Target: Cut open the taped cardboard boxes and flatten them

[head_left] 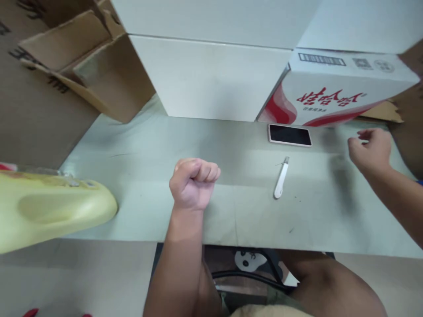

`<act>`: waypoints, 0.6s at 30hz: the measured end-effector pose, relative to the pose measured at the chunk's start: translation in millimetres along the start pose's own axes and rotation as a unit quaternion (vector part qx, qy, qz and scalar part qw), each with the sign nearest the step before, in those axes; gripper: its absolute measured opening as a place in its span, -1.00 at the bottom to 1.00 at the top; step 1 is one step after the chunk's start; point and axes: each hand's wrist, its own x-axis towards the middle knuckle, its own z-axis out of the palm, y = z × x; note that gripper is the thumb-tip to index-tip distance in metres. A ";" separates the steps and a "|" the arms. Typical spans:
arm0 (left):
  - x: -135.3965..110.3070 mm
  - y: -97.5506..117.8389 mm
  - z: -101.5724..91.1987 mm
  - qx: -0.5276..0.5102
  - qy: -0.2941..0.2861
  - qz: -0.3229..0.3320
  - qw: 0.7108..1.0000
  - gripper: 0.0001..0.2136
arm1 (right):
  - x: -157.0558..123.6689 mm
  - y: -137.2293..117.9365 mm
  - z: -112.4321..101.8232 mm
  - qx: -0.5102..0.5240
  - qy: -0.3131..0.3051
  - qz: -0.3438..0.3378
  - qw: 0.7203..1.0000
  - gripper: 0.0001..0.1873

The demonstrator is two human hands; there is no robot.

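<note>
My left hand (193, 182) rests on the pale table (139, 176) near its middle, curled into a fist with nothing visible in it. My right hand (372, 149) hovers at the table's right side, fingers loosely curled, slightly blurred, and appears to hold nothing. Between the two hands lies a small white tool (281, 179) with a metal tip. A dark phone (289, 134) lies face up just beyond it, close to the right hand.
A white and red printed carton (333, 90) stands at the back right beside a large plain white box (211, 75). Open brown cardboard boxes (86, 61) sit at the back left. A pale yellow plastic object (49, 211) juts in from the left.
</note>
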 end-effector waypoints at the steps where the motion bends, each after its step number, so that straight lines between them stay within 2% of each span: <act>1: -3.8 6.7 -1.8 -0.010 0.007 0.014 1.000 -0.32 | -10.1 -17.8 -10.2 -0.021 -0.027 -0.012 0.999 -0.57; 4: -17.4 29.3 -10.1 -0.029 0.010 0.067 0.997 -0.32 | -39.3 -81.0 -31.2 -0.053 -0.097 -0.138 0.984 -0.62; 6: -27.3 44.8 -17.8 -0.043 0.003 0.103 0.994 -0.31 | -58.4 -127.7 -33.5 -0.040 -0.142 -0.236 0.960 -0.68; 8: -36.1 58.3 -26.7 -0.059 -0.001 0.128 0.990 -0.31 | -77.9 -176.1 -24.8 -0.009 -0.195 -0.341 0.920 -0.77; 11: -44.5 71.3 -39.1 -0.068 0.007 0.146 0.987 -0.31 | -110.3 -252.7 6.0 0.052 -0.234 -0.457 0.856 -0.89; 14: -46.5 76.6 -47.3 -0.079 0.011 0.147 0.986 -0.30 | -146.7 -337.2 41.5 0.091 -0.260 -0.542 0.794 -0.70; 16: -45.6 78.7 -50.4 -0.090 0.008 0.144 0.986 -0.30 | -171.0 -395.8 56.9 0.102 -0.261 -0.559 0.780 -0.49; 18: -44.4 81.1 -52.3 -0.094 0.008 0.140 0.986 -0.30 | -191.7 -450.8 62.5 0.103 -0.254 -0.558 0.783 -0.33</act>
